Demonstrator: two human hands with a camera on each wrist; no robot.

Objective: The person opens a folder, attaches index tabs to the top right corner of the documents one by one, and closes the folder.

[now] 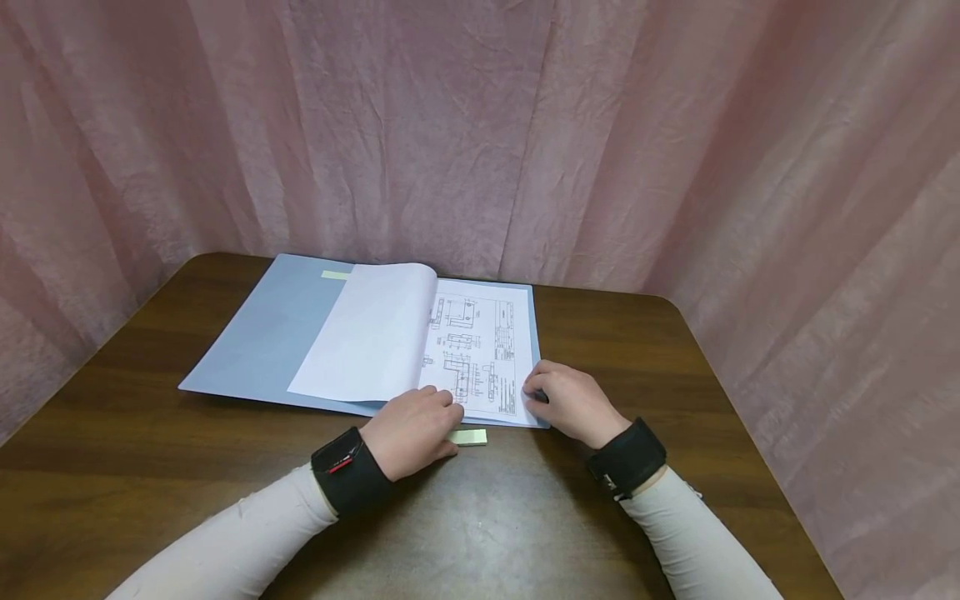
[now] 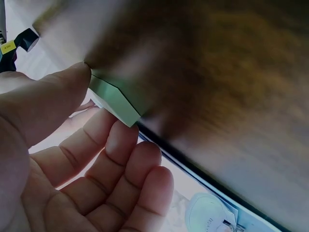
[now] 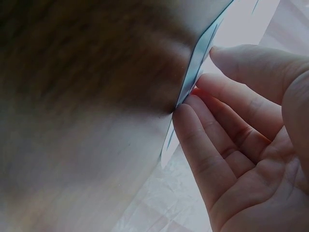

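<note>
Blue folder (image 1: 262, 333): lies open on brown surface (image 1: 480, 517), spread flat, w/ small pale-green tab near its top edge.
White page (image 1: 371, 333): arched over to the left side of folder, blank side up.
Drawing sheet (image 1: 480, 342): technical line drawing, flat on right half of folder.
Sticky-note pad (image 1: 468, 437): pale green, on surface just below folder's near edge.
Left hand (image 1: 412, 429): fingers loosely bent, thumb touching pad in left wrist view, fingertips at sheet's lower edge; no firm grip seen.
Right hand (image 1: 570, 400): fingertips pinching folder's near right corner; right wrist view shows fingers (image 3: 193, 125) against the edge.
Pink curtain (image 1: 675, 125): backdrop, all sides.
</note>
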